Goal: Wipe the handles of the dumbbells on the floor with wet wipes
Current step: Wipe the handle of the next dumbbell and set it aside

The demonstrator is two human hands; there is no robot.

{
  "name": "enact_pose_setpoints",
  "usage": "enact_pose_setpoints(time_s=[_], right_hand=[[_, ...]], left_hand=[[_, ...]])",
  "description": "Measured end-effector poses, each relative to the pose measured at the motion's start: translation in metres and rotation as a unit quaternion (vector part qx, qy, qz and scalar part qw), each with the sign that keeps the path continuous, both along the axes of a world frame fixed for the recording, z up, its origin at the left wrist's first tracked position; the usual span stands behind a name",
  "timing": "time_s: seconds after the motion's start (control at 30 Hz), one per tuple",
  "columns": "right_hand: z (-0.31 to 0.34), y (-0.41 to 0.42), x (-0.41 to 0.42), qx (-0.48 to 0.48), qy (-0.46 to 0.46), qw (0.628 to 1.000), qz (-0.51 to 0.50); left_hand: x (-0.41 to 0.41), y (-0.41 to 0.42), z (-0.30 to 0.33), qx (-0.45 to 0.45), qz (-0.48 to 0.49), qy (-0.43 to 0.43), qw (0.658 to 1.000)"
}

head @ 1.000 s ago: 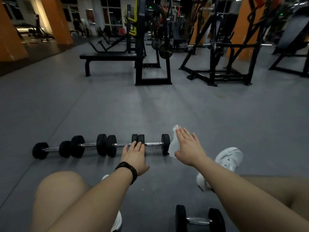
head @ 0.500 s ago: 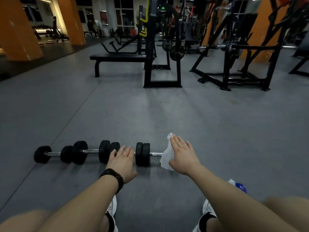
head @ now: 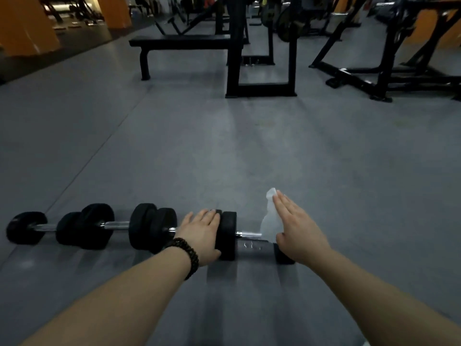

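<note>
**Pressing wipe to handle, left hand bracing the plates**

Reaching forward, both bare forearms extend low over the floor. Left hand (head: 202, 233), black beaded bracelet (head: 185, 255) on the wrist, lies flat with fingers straight over the gap between two dumbbells, fingertips against a black plate. It grips nothing. Right hand (head: 298, 231) is flat too, fingers straight and together, palm facing left, pressing a crumpled white wet wipe (head: 269, 221) against the right end of the rightmost chrome dumbbell handle (head: 249, 234). The wipe sticks up past the fingertips.

Count: four black round-plate dumbbells with chrome handles (head: 117, 224), end to end in one row on the floor, running left to right. The third one's handle is mostly hidden under the left hand; the fourth one's right plate is mostly hidden behind the right hand. One wipe.

Surface: grey rubber gym floor (head: 224, 158), seams visible. Room is dim. Black flat bench (head: 179, 43) well behind the row, black steel rack frame (head: 262, 71) beside it, more black machine frames (head: 386, 71) to the right, orange pillars (head: 25, 23) at far left.
</note>
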State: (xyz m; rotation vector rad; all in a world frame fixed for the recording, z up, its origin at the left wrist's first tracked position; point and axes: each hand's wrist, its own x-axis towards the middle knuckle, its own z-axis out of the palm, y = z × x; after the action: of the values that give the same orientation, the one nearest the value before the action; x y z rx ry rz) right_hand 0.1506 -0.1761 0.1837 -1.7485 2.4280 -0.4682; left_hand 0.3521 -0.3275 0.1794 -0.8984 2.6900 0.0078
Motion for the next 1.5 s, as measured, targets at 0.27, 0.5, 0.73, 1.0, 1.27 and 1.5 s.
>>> enact_pose_setpoints(time_s=[0.27,0.5,0.73,1.0,1.27,1.5], right_hand=[[-0.053,-0.038,-0.001,-0.100,0.011,0.995,0.015],[-0.108,-0.082,0.001,-0.002,-0.018,1.000,-0.009],[-0.174,-0.104,0.016,0.210,-0.071,0.975,0.027],[-0.199,-0.093,0.029,0.205,0.001,0.972,-0.118],[-0.202,-0.080,0.021,0.165,-0.020,0.985,-0.056],[-0.200,-0.085,0.035,0.165,-0.038,0.985,-0.014]], left_hand=[[-0.010,-0.053,-0.050,0.009,-0.073,-0.035,0.997],[-0.050,-0.058,-0.095,0.033,-0.115,-0.054,0.991],[-0.057,-0.067,-0.128,0.010,-0.094,-0.005,0.996],[-0.052,-0.061,-0.144,-0.021,-0.077,0.056,0.995],[-0.053,-0.061,-0.146,-0.026,-0.072,0.067,0.995],[-0.053,-0.060,-0.144,-0.030,-0.066,0.064,0.995]])
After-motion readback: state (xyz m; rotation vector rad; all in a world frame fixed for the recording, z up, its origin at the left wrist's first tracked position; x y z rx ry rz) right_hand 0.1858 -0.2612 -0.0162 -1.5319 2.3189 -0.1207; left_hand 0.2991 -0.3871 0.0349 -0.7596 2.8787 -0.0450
